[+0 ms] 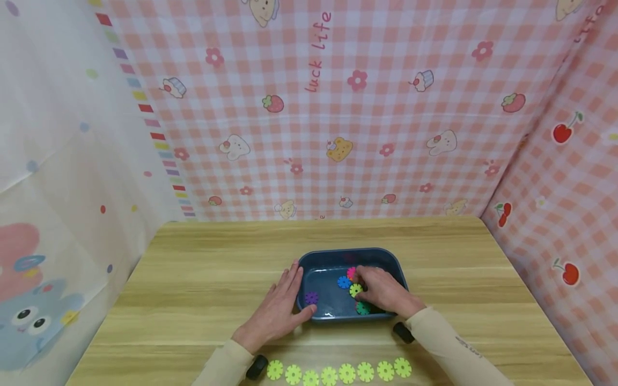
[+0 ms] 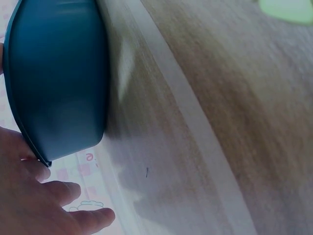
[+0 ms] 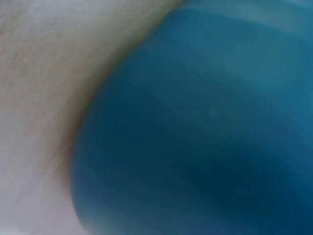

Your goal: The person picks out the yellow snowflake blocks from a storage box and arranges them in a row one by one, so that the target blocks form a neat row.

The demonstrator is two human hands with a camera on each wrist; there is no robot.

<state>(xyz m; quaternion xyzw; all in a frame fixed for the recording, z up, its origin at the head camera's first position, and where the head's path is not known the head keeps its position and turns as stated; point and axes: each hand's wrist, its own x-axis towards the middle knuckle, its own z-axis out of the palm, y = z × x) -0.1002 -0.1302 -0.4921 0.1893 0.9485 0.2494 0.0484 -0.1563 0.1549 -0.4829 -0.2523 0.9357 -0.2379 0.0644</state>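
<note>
A dark blue plastic tub (image 1: 333, 319) stands on the table with a few toothed snowflake discs inside. My left hand (image 1: 275, 313) rests on its left rim, fingers fairly straight and thumb at the front edge; the left wrist view shows those fingers (image 2: 63, 193) beside the tub wall (image 2: 58, 88). My right hand (image 1: 383, 289) reaches into the tub, fingers bent around a yellow-green disc (image 1: 355, 290); whether they pinch it cannot be made out. Close by lie a pink disc (image 1: 351, 273), a blue disc (image 1: 344, 282) and a green disc (image 1: 363, 307). A purple disc (image 1: 311, 297) lies at the left.
Several yellow-green discs (image 1: 347, 373) form a row along the near part of the wooden table (image 1: 207, 279). Checked cloth (image 1: 299, 123) hangs behind and at the right, pale cloth (image 1: 72, 161) at the left. Tub wall (image 3: 195, 122) fills most of the blurred right wrist view.
</note>
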